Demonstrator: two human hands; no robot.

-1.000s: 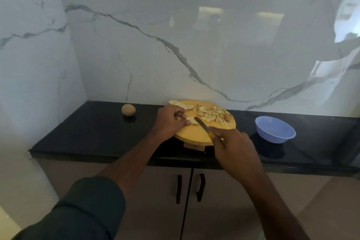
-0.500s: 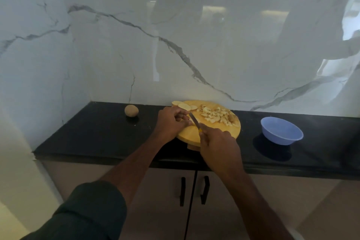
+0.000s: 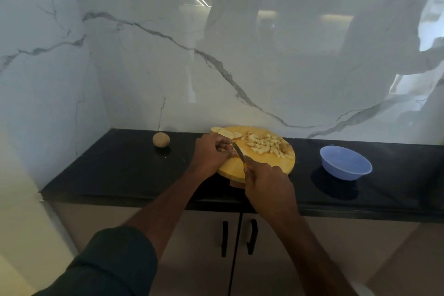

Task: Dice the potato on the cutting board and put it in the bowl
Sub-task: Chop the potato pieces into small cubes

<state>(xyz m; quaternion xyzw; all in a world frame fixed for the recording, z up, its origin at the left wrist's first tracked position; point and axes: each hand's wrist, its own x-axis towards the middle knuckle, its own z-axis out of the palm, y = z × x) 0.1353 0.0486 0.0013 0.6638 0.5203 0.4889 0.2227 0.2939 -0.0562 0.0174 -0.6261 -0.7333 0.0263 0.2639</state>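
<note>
A round wooden cutting board (image 3: 234, 168) lies on the black counter. A heap of diced potato (image 3: 266, 145) covers its right part, and a few potato slices (image 3: 225, 133) lie at its far left edge. My left hand (image 3: 211, 155) presses a potato piece, mostly hidden under the fingers, against the board. My right hand (image 3: 266, 182) grips a knife (image 3: 238, 151) with a yellow handle, its blade down beside my left fingers. An empty blue bowl (image 3: 345, 163) stands to the right of the board.
A whole unpeeled potato (image 3: 161, 139) rests on the black counter (image 3: 115, 170) to the left. Marble walls rise behind and at the left. Below the counter edge are cabinet doors with two black handles (image 3: 237, 238).
My right hand has moved left with the knife, bringing the blade close against my left fingers. The view has shifted slightly.
</note>
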